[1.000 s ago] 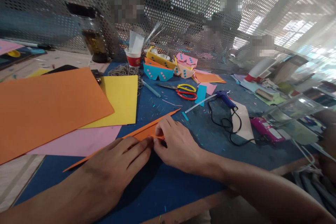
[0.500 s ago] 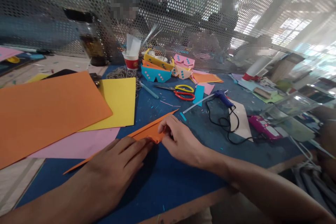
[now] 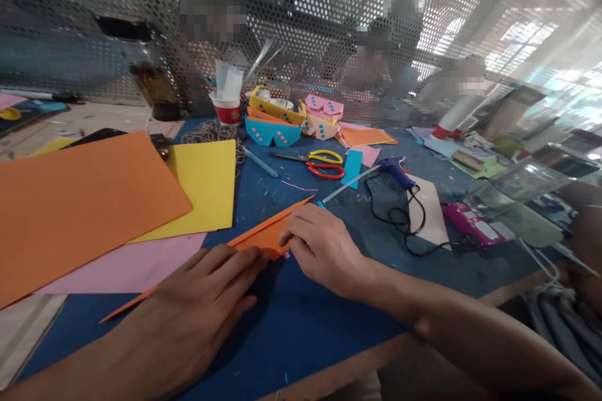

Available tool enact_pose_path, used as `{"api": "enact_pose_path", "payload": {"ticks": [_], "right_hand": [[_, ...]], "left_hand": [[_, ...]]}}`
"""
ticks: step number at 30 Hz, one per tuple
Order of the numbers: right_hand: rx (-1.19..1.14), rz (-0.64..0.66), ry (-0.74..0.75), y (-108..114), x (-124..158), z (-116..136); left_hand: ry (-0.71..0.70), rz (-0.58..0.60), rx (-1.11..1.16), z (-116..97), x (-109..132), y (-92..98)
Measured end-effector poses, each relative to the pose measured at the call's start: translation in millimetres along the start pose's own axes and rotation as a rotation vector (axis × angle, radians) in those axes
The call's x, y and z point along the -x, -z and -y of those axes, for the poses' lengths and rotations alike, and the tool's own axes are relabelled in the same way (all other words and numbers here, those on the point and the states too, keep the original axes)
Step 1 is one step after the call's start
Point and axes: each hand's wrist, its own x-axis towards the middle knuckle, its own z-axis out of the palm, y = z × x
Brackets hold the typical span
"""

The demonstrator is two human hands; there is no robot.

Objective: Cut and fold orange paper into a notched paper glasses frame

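A narrow orange sheet of craft paper or foam (image 3: 269, 233), folded along its length, lies slantwise on the blue table mat (image 3: 301, 338). My left hand (image 3: 207, 301) rests flat across its near side, fingers stretched out and pressing it down. At the sheet's right part, my right hand (image 3: 324, 250) has curled fingers closed on the near edge; the fingertips are partly hidden. A tiny pink scrap (image 3: 286, 255) shows between the hands. The sheet's pointed left end sticks out past my left wrist.
Orange (image 3: 94, 207), yellow (image 3: 207, 182) and pink sheets lie left. Behind are scissors (image 3: 324, 166), a light-blue pen (image 3: 260, 161), paper glasses (image 3: 273, 131), a paper cup (image 3: 226, 109) and a jar (image 3: 150, 75). A glue gun (image 3: 397, 172) with its cord lies right, by a magenta power strip (image 3: 473, 223).
My right hand's fingers have curled in more over the sheet's edge, and the raised near edge lies flatter. My left hand stays pressed on the sheet. The view has shifted slightly.
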Motion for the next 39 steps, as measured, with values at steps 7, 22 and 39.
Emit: {"api": "enact_pose_path", "payload": {"ticks": [7, 22, 39], "right_hand": [[0.132, 0.047, 0.104, 3, 2, -4], [0.285, 0.155, 0.341, 8, 0, -4], [0.238, 0.022, 0.195, 3, -3, -10]], "left_hand": [[0.016, -0.012, -0.007, -3, 0, -2.9], [-0.062, 0.047, -0.076, 2, 4, -4.1], [0.013, 0.067, -0.041, 4, -1, -19.8]]}}
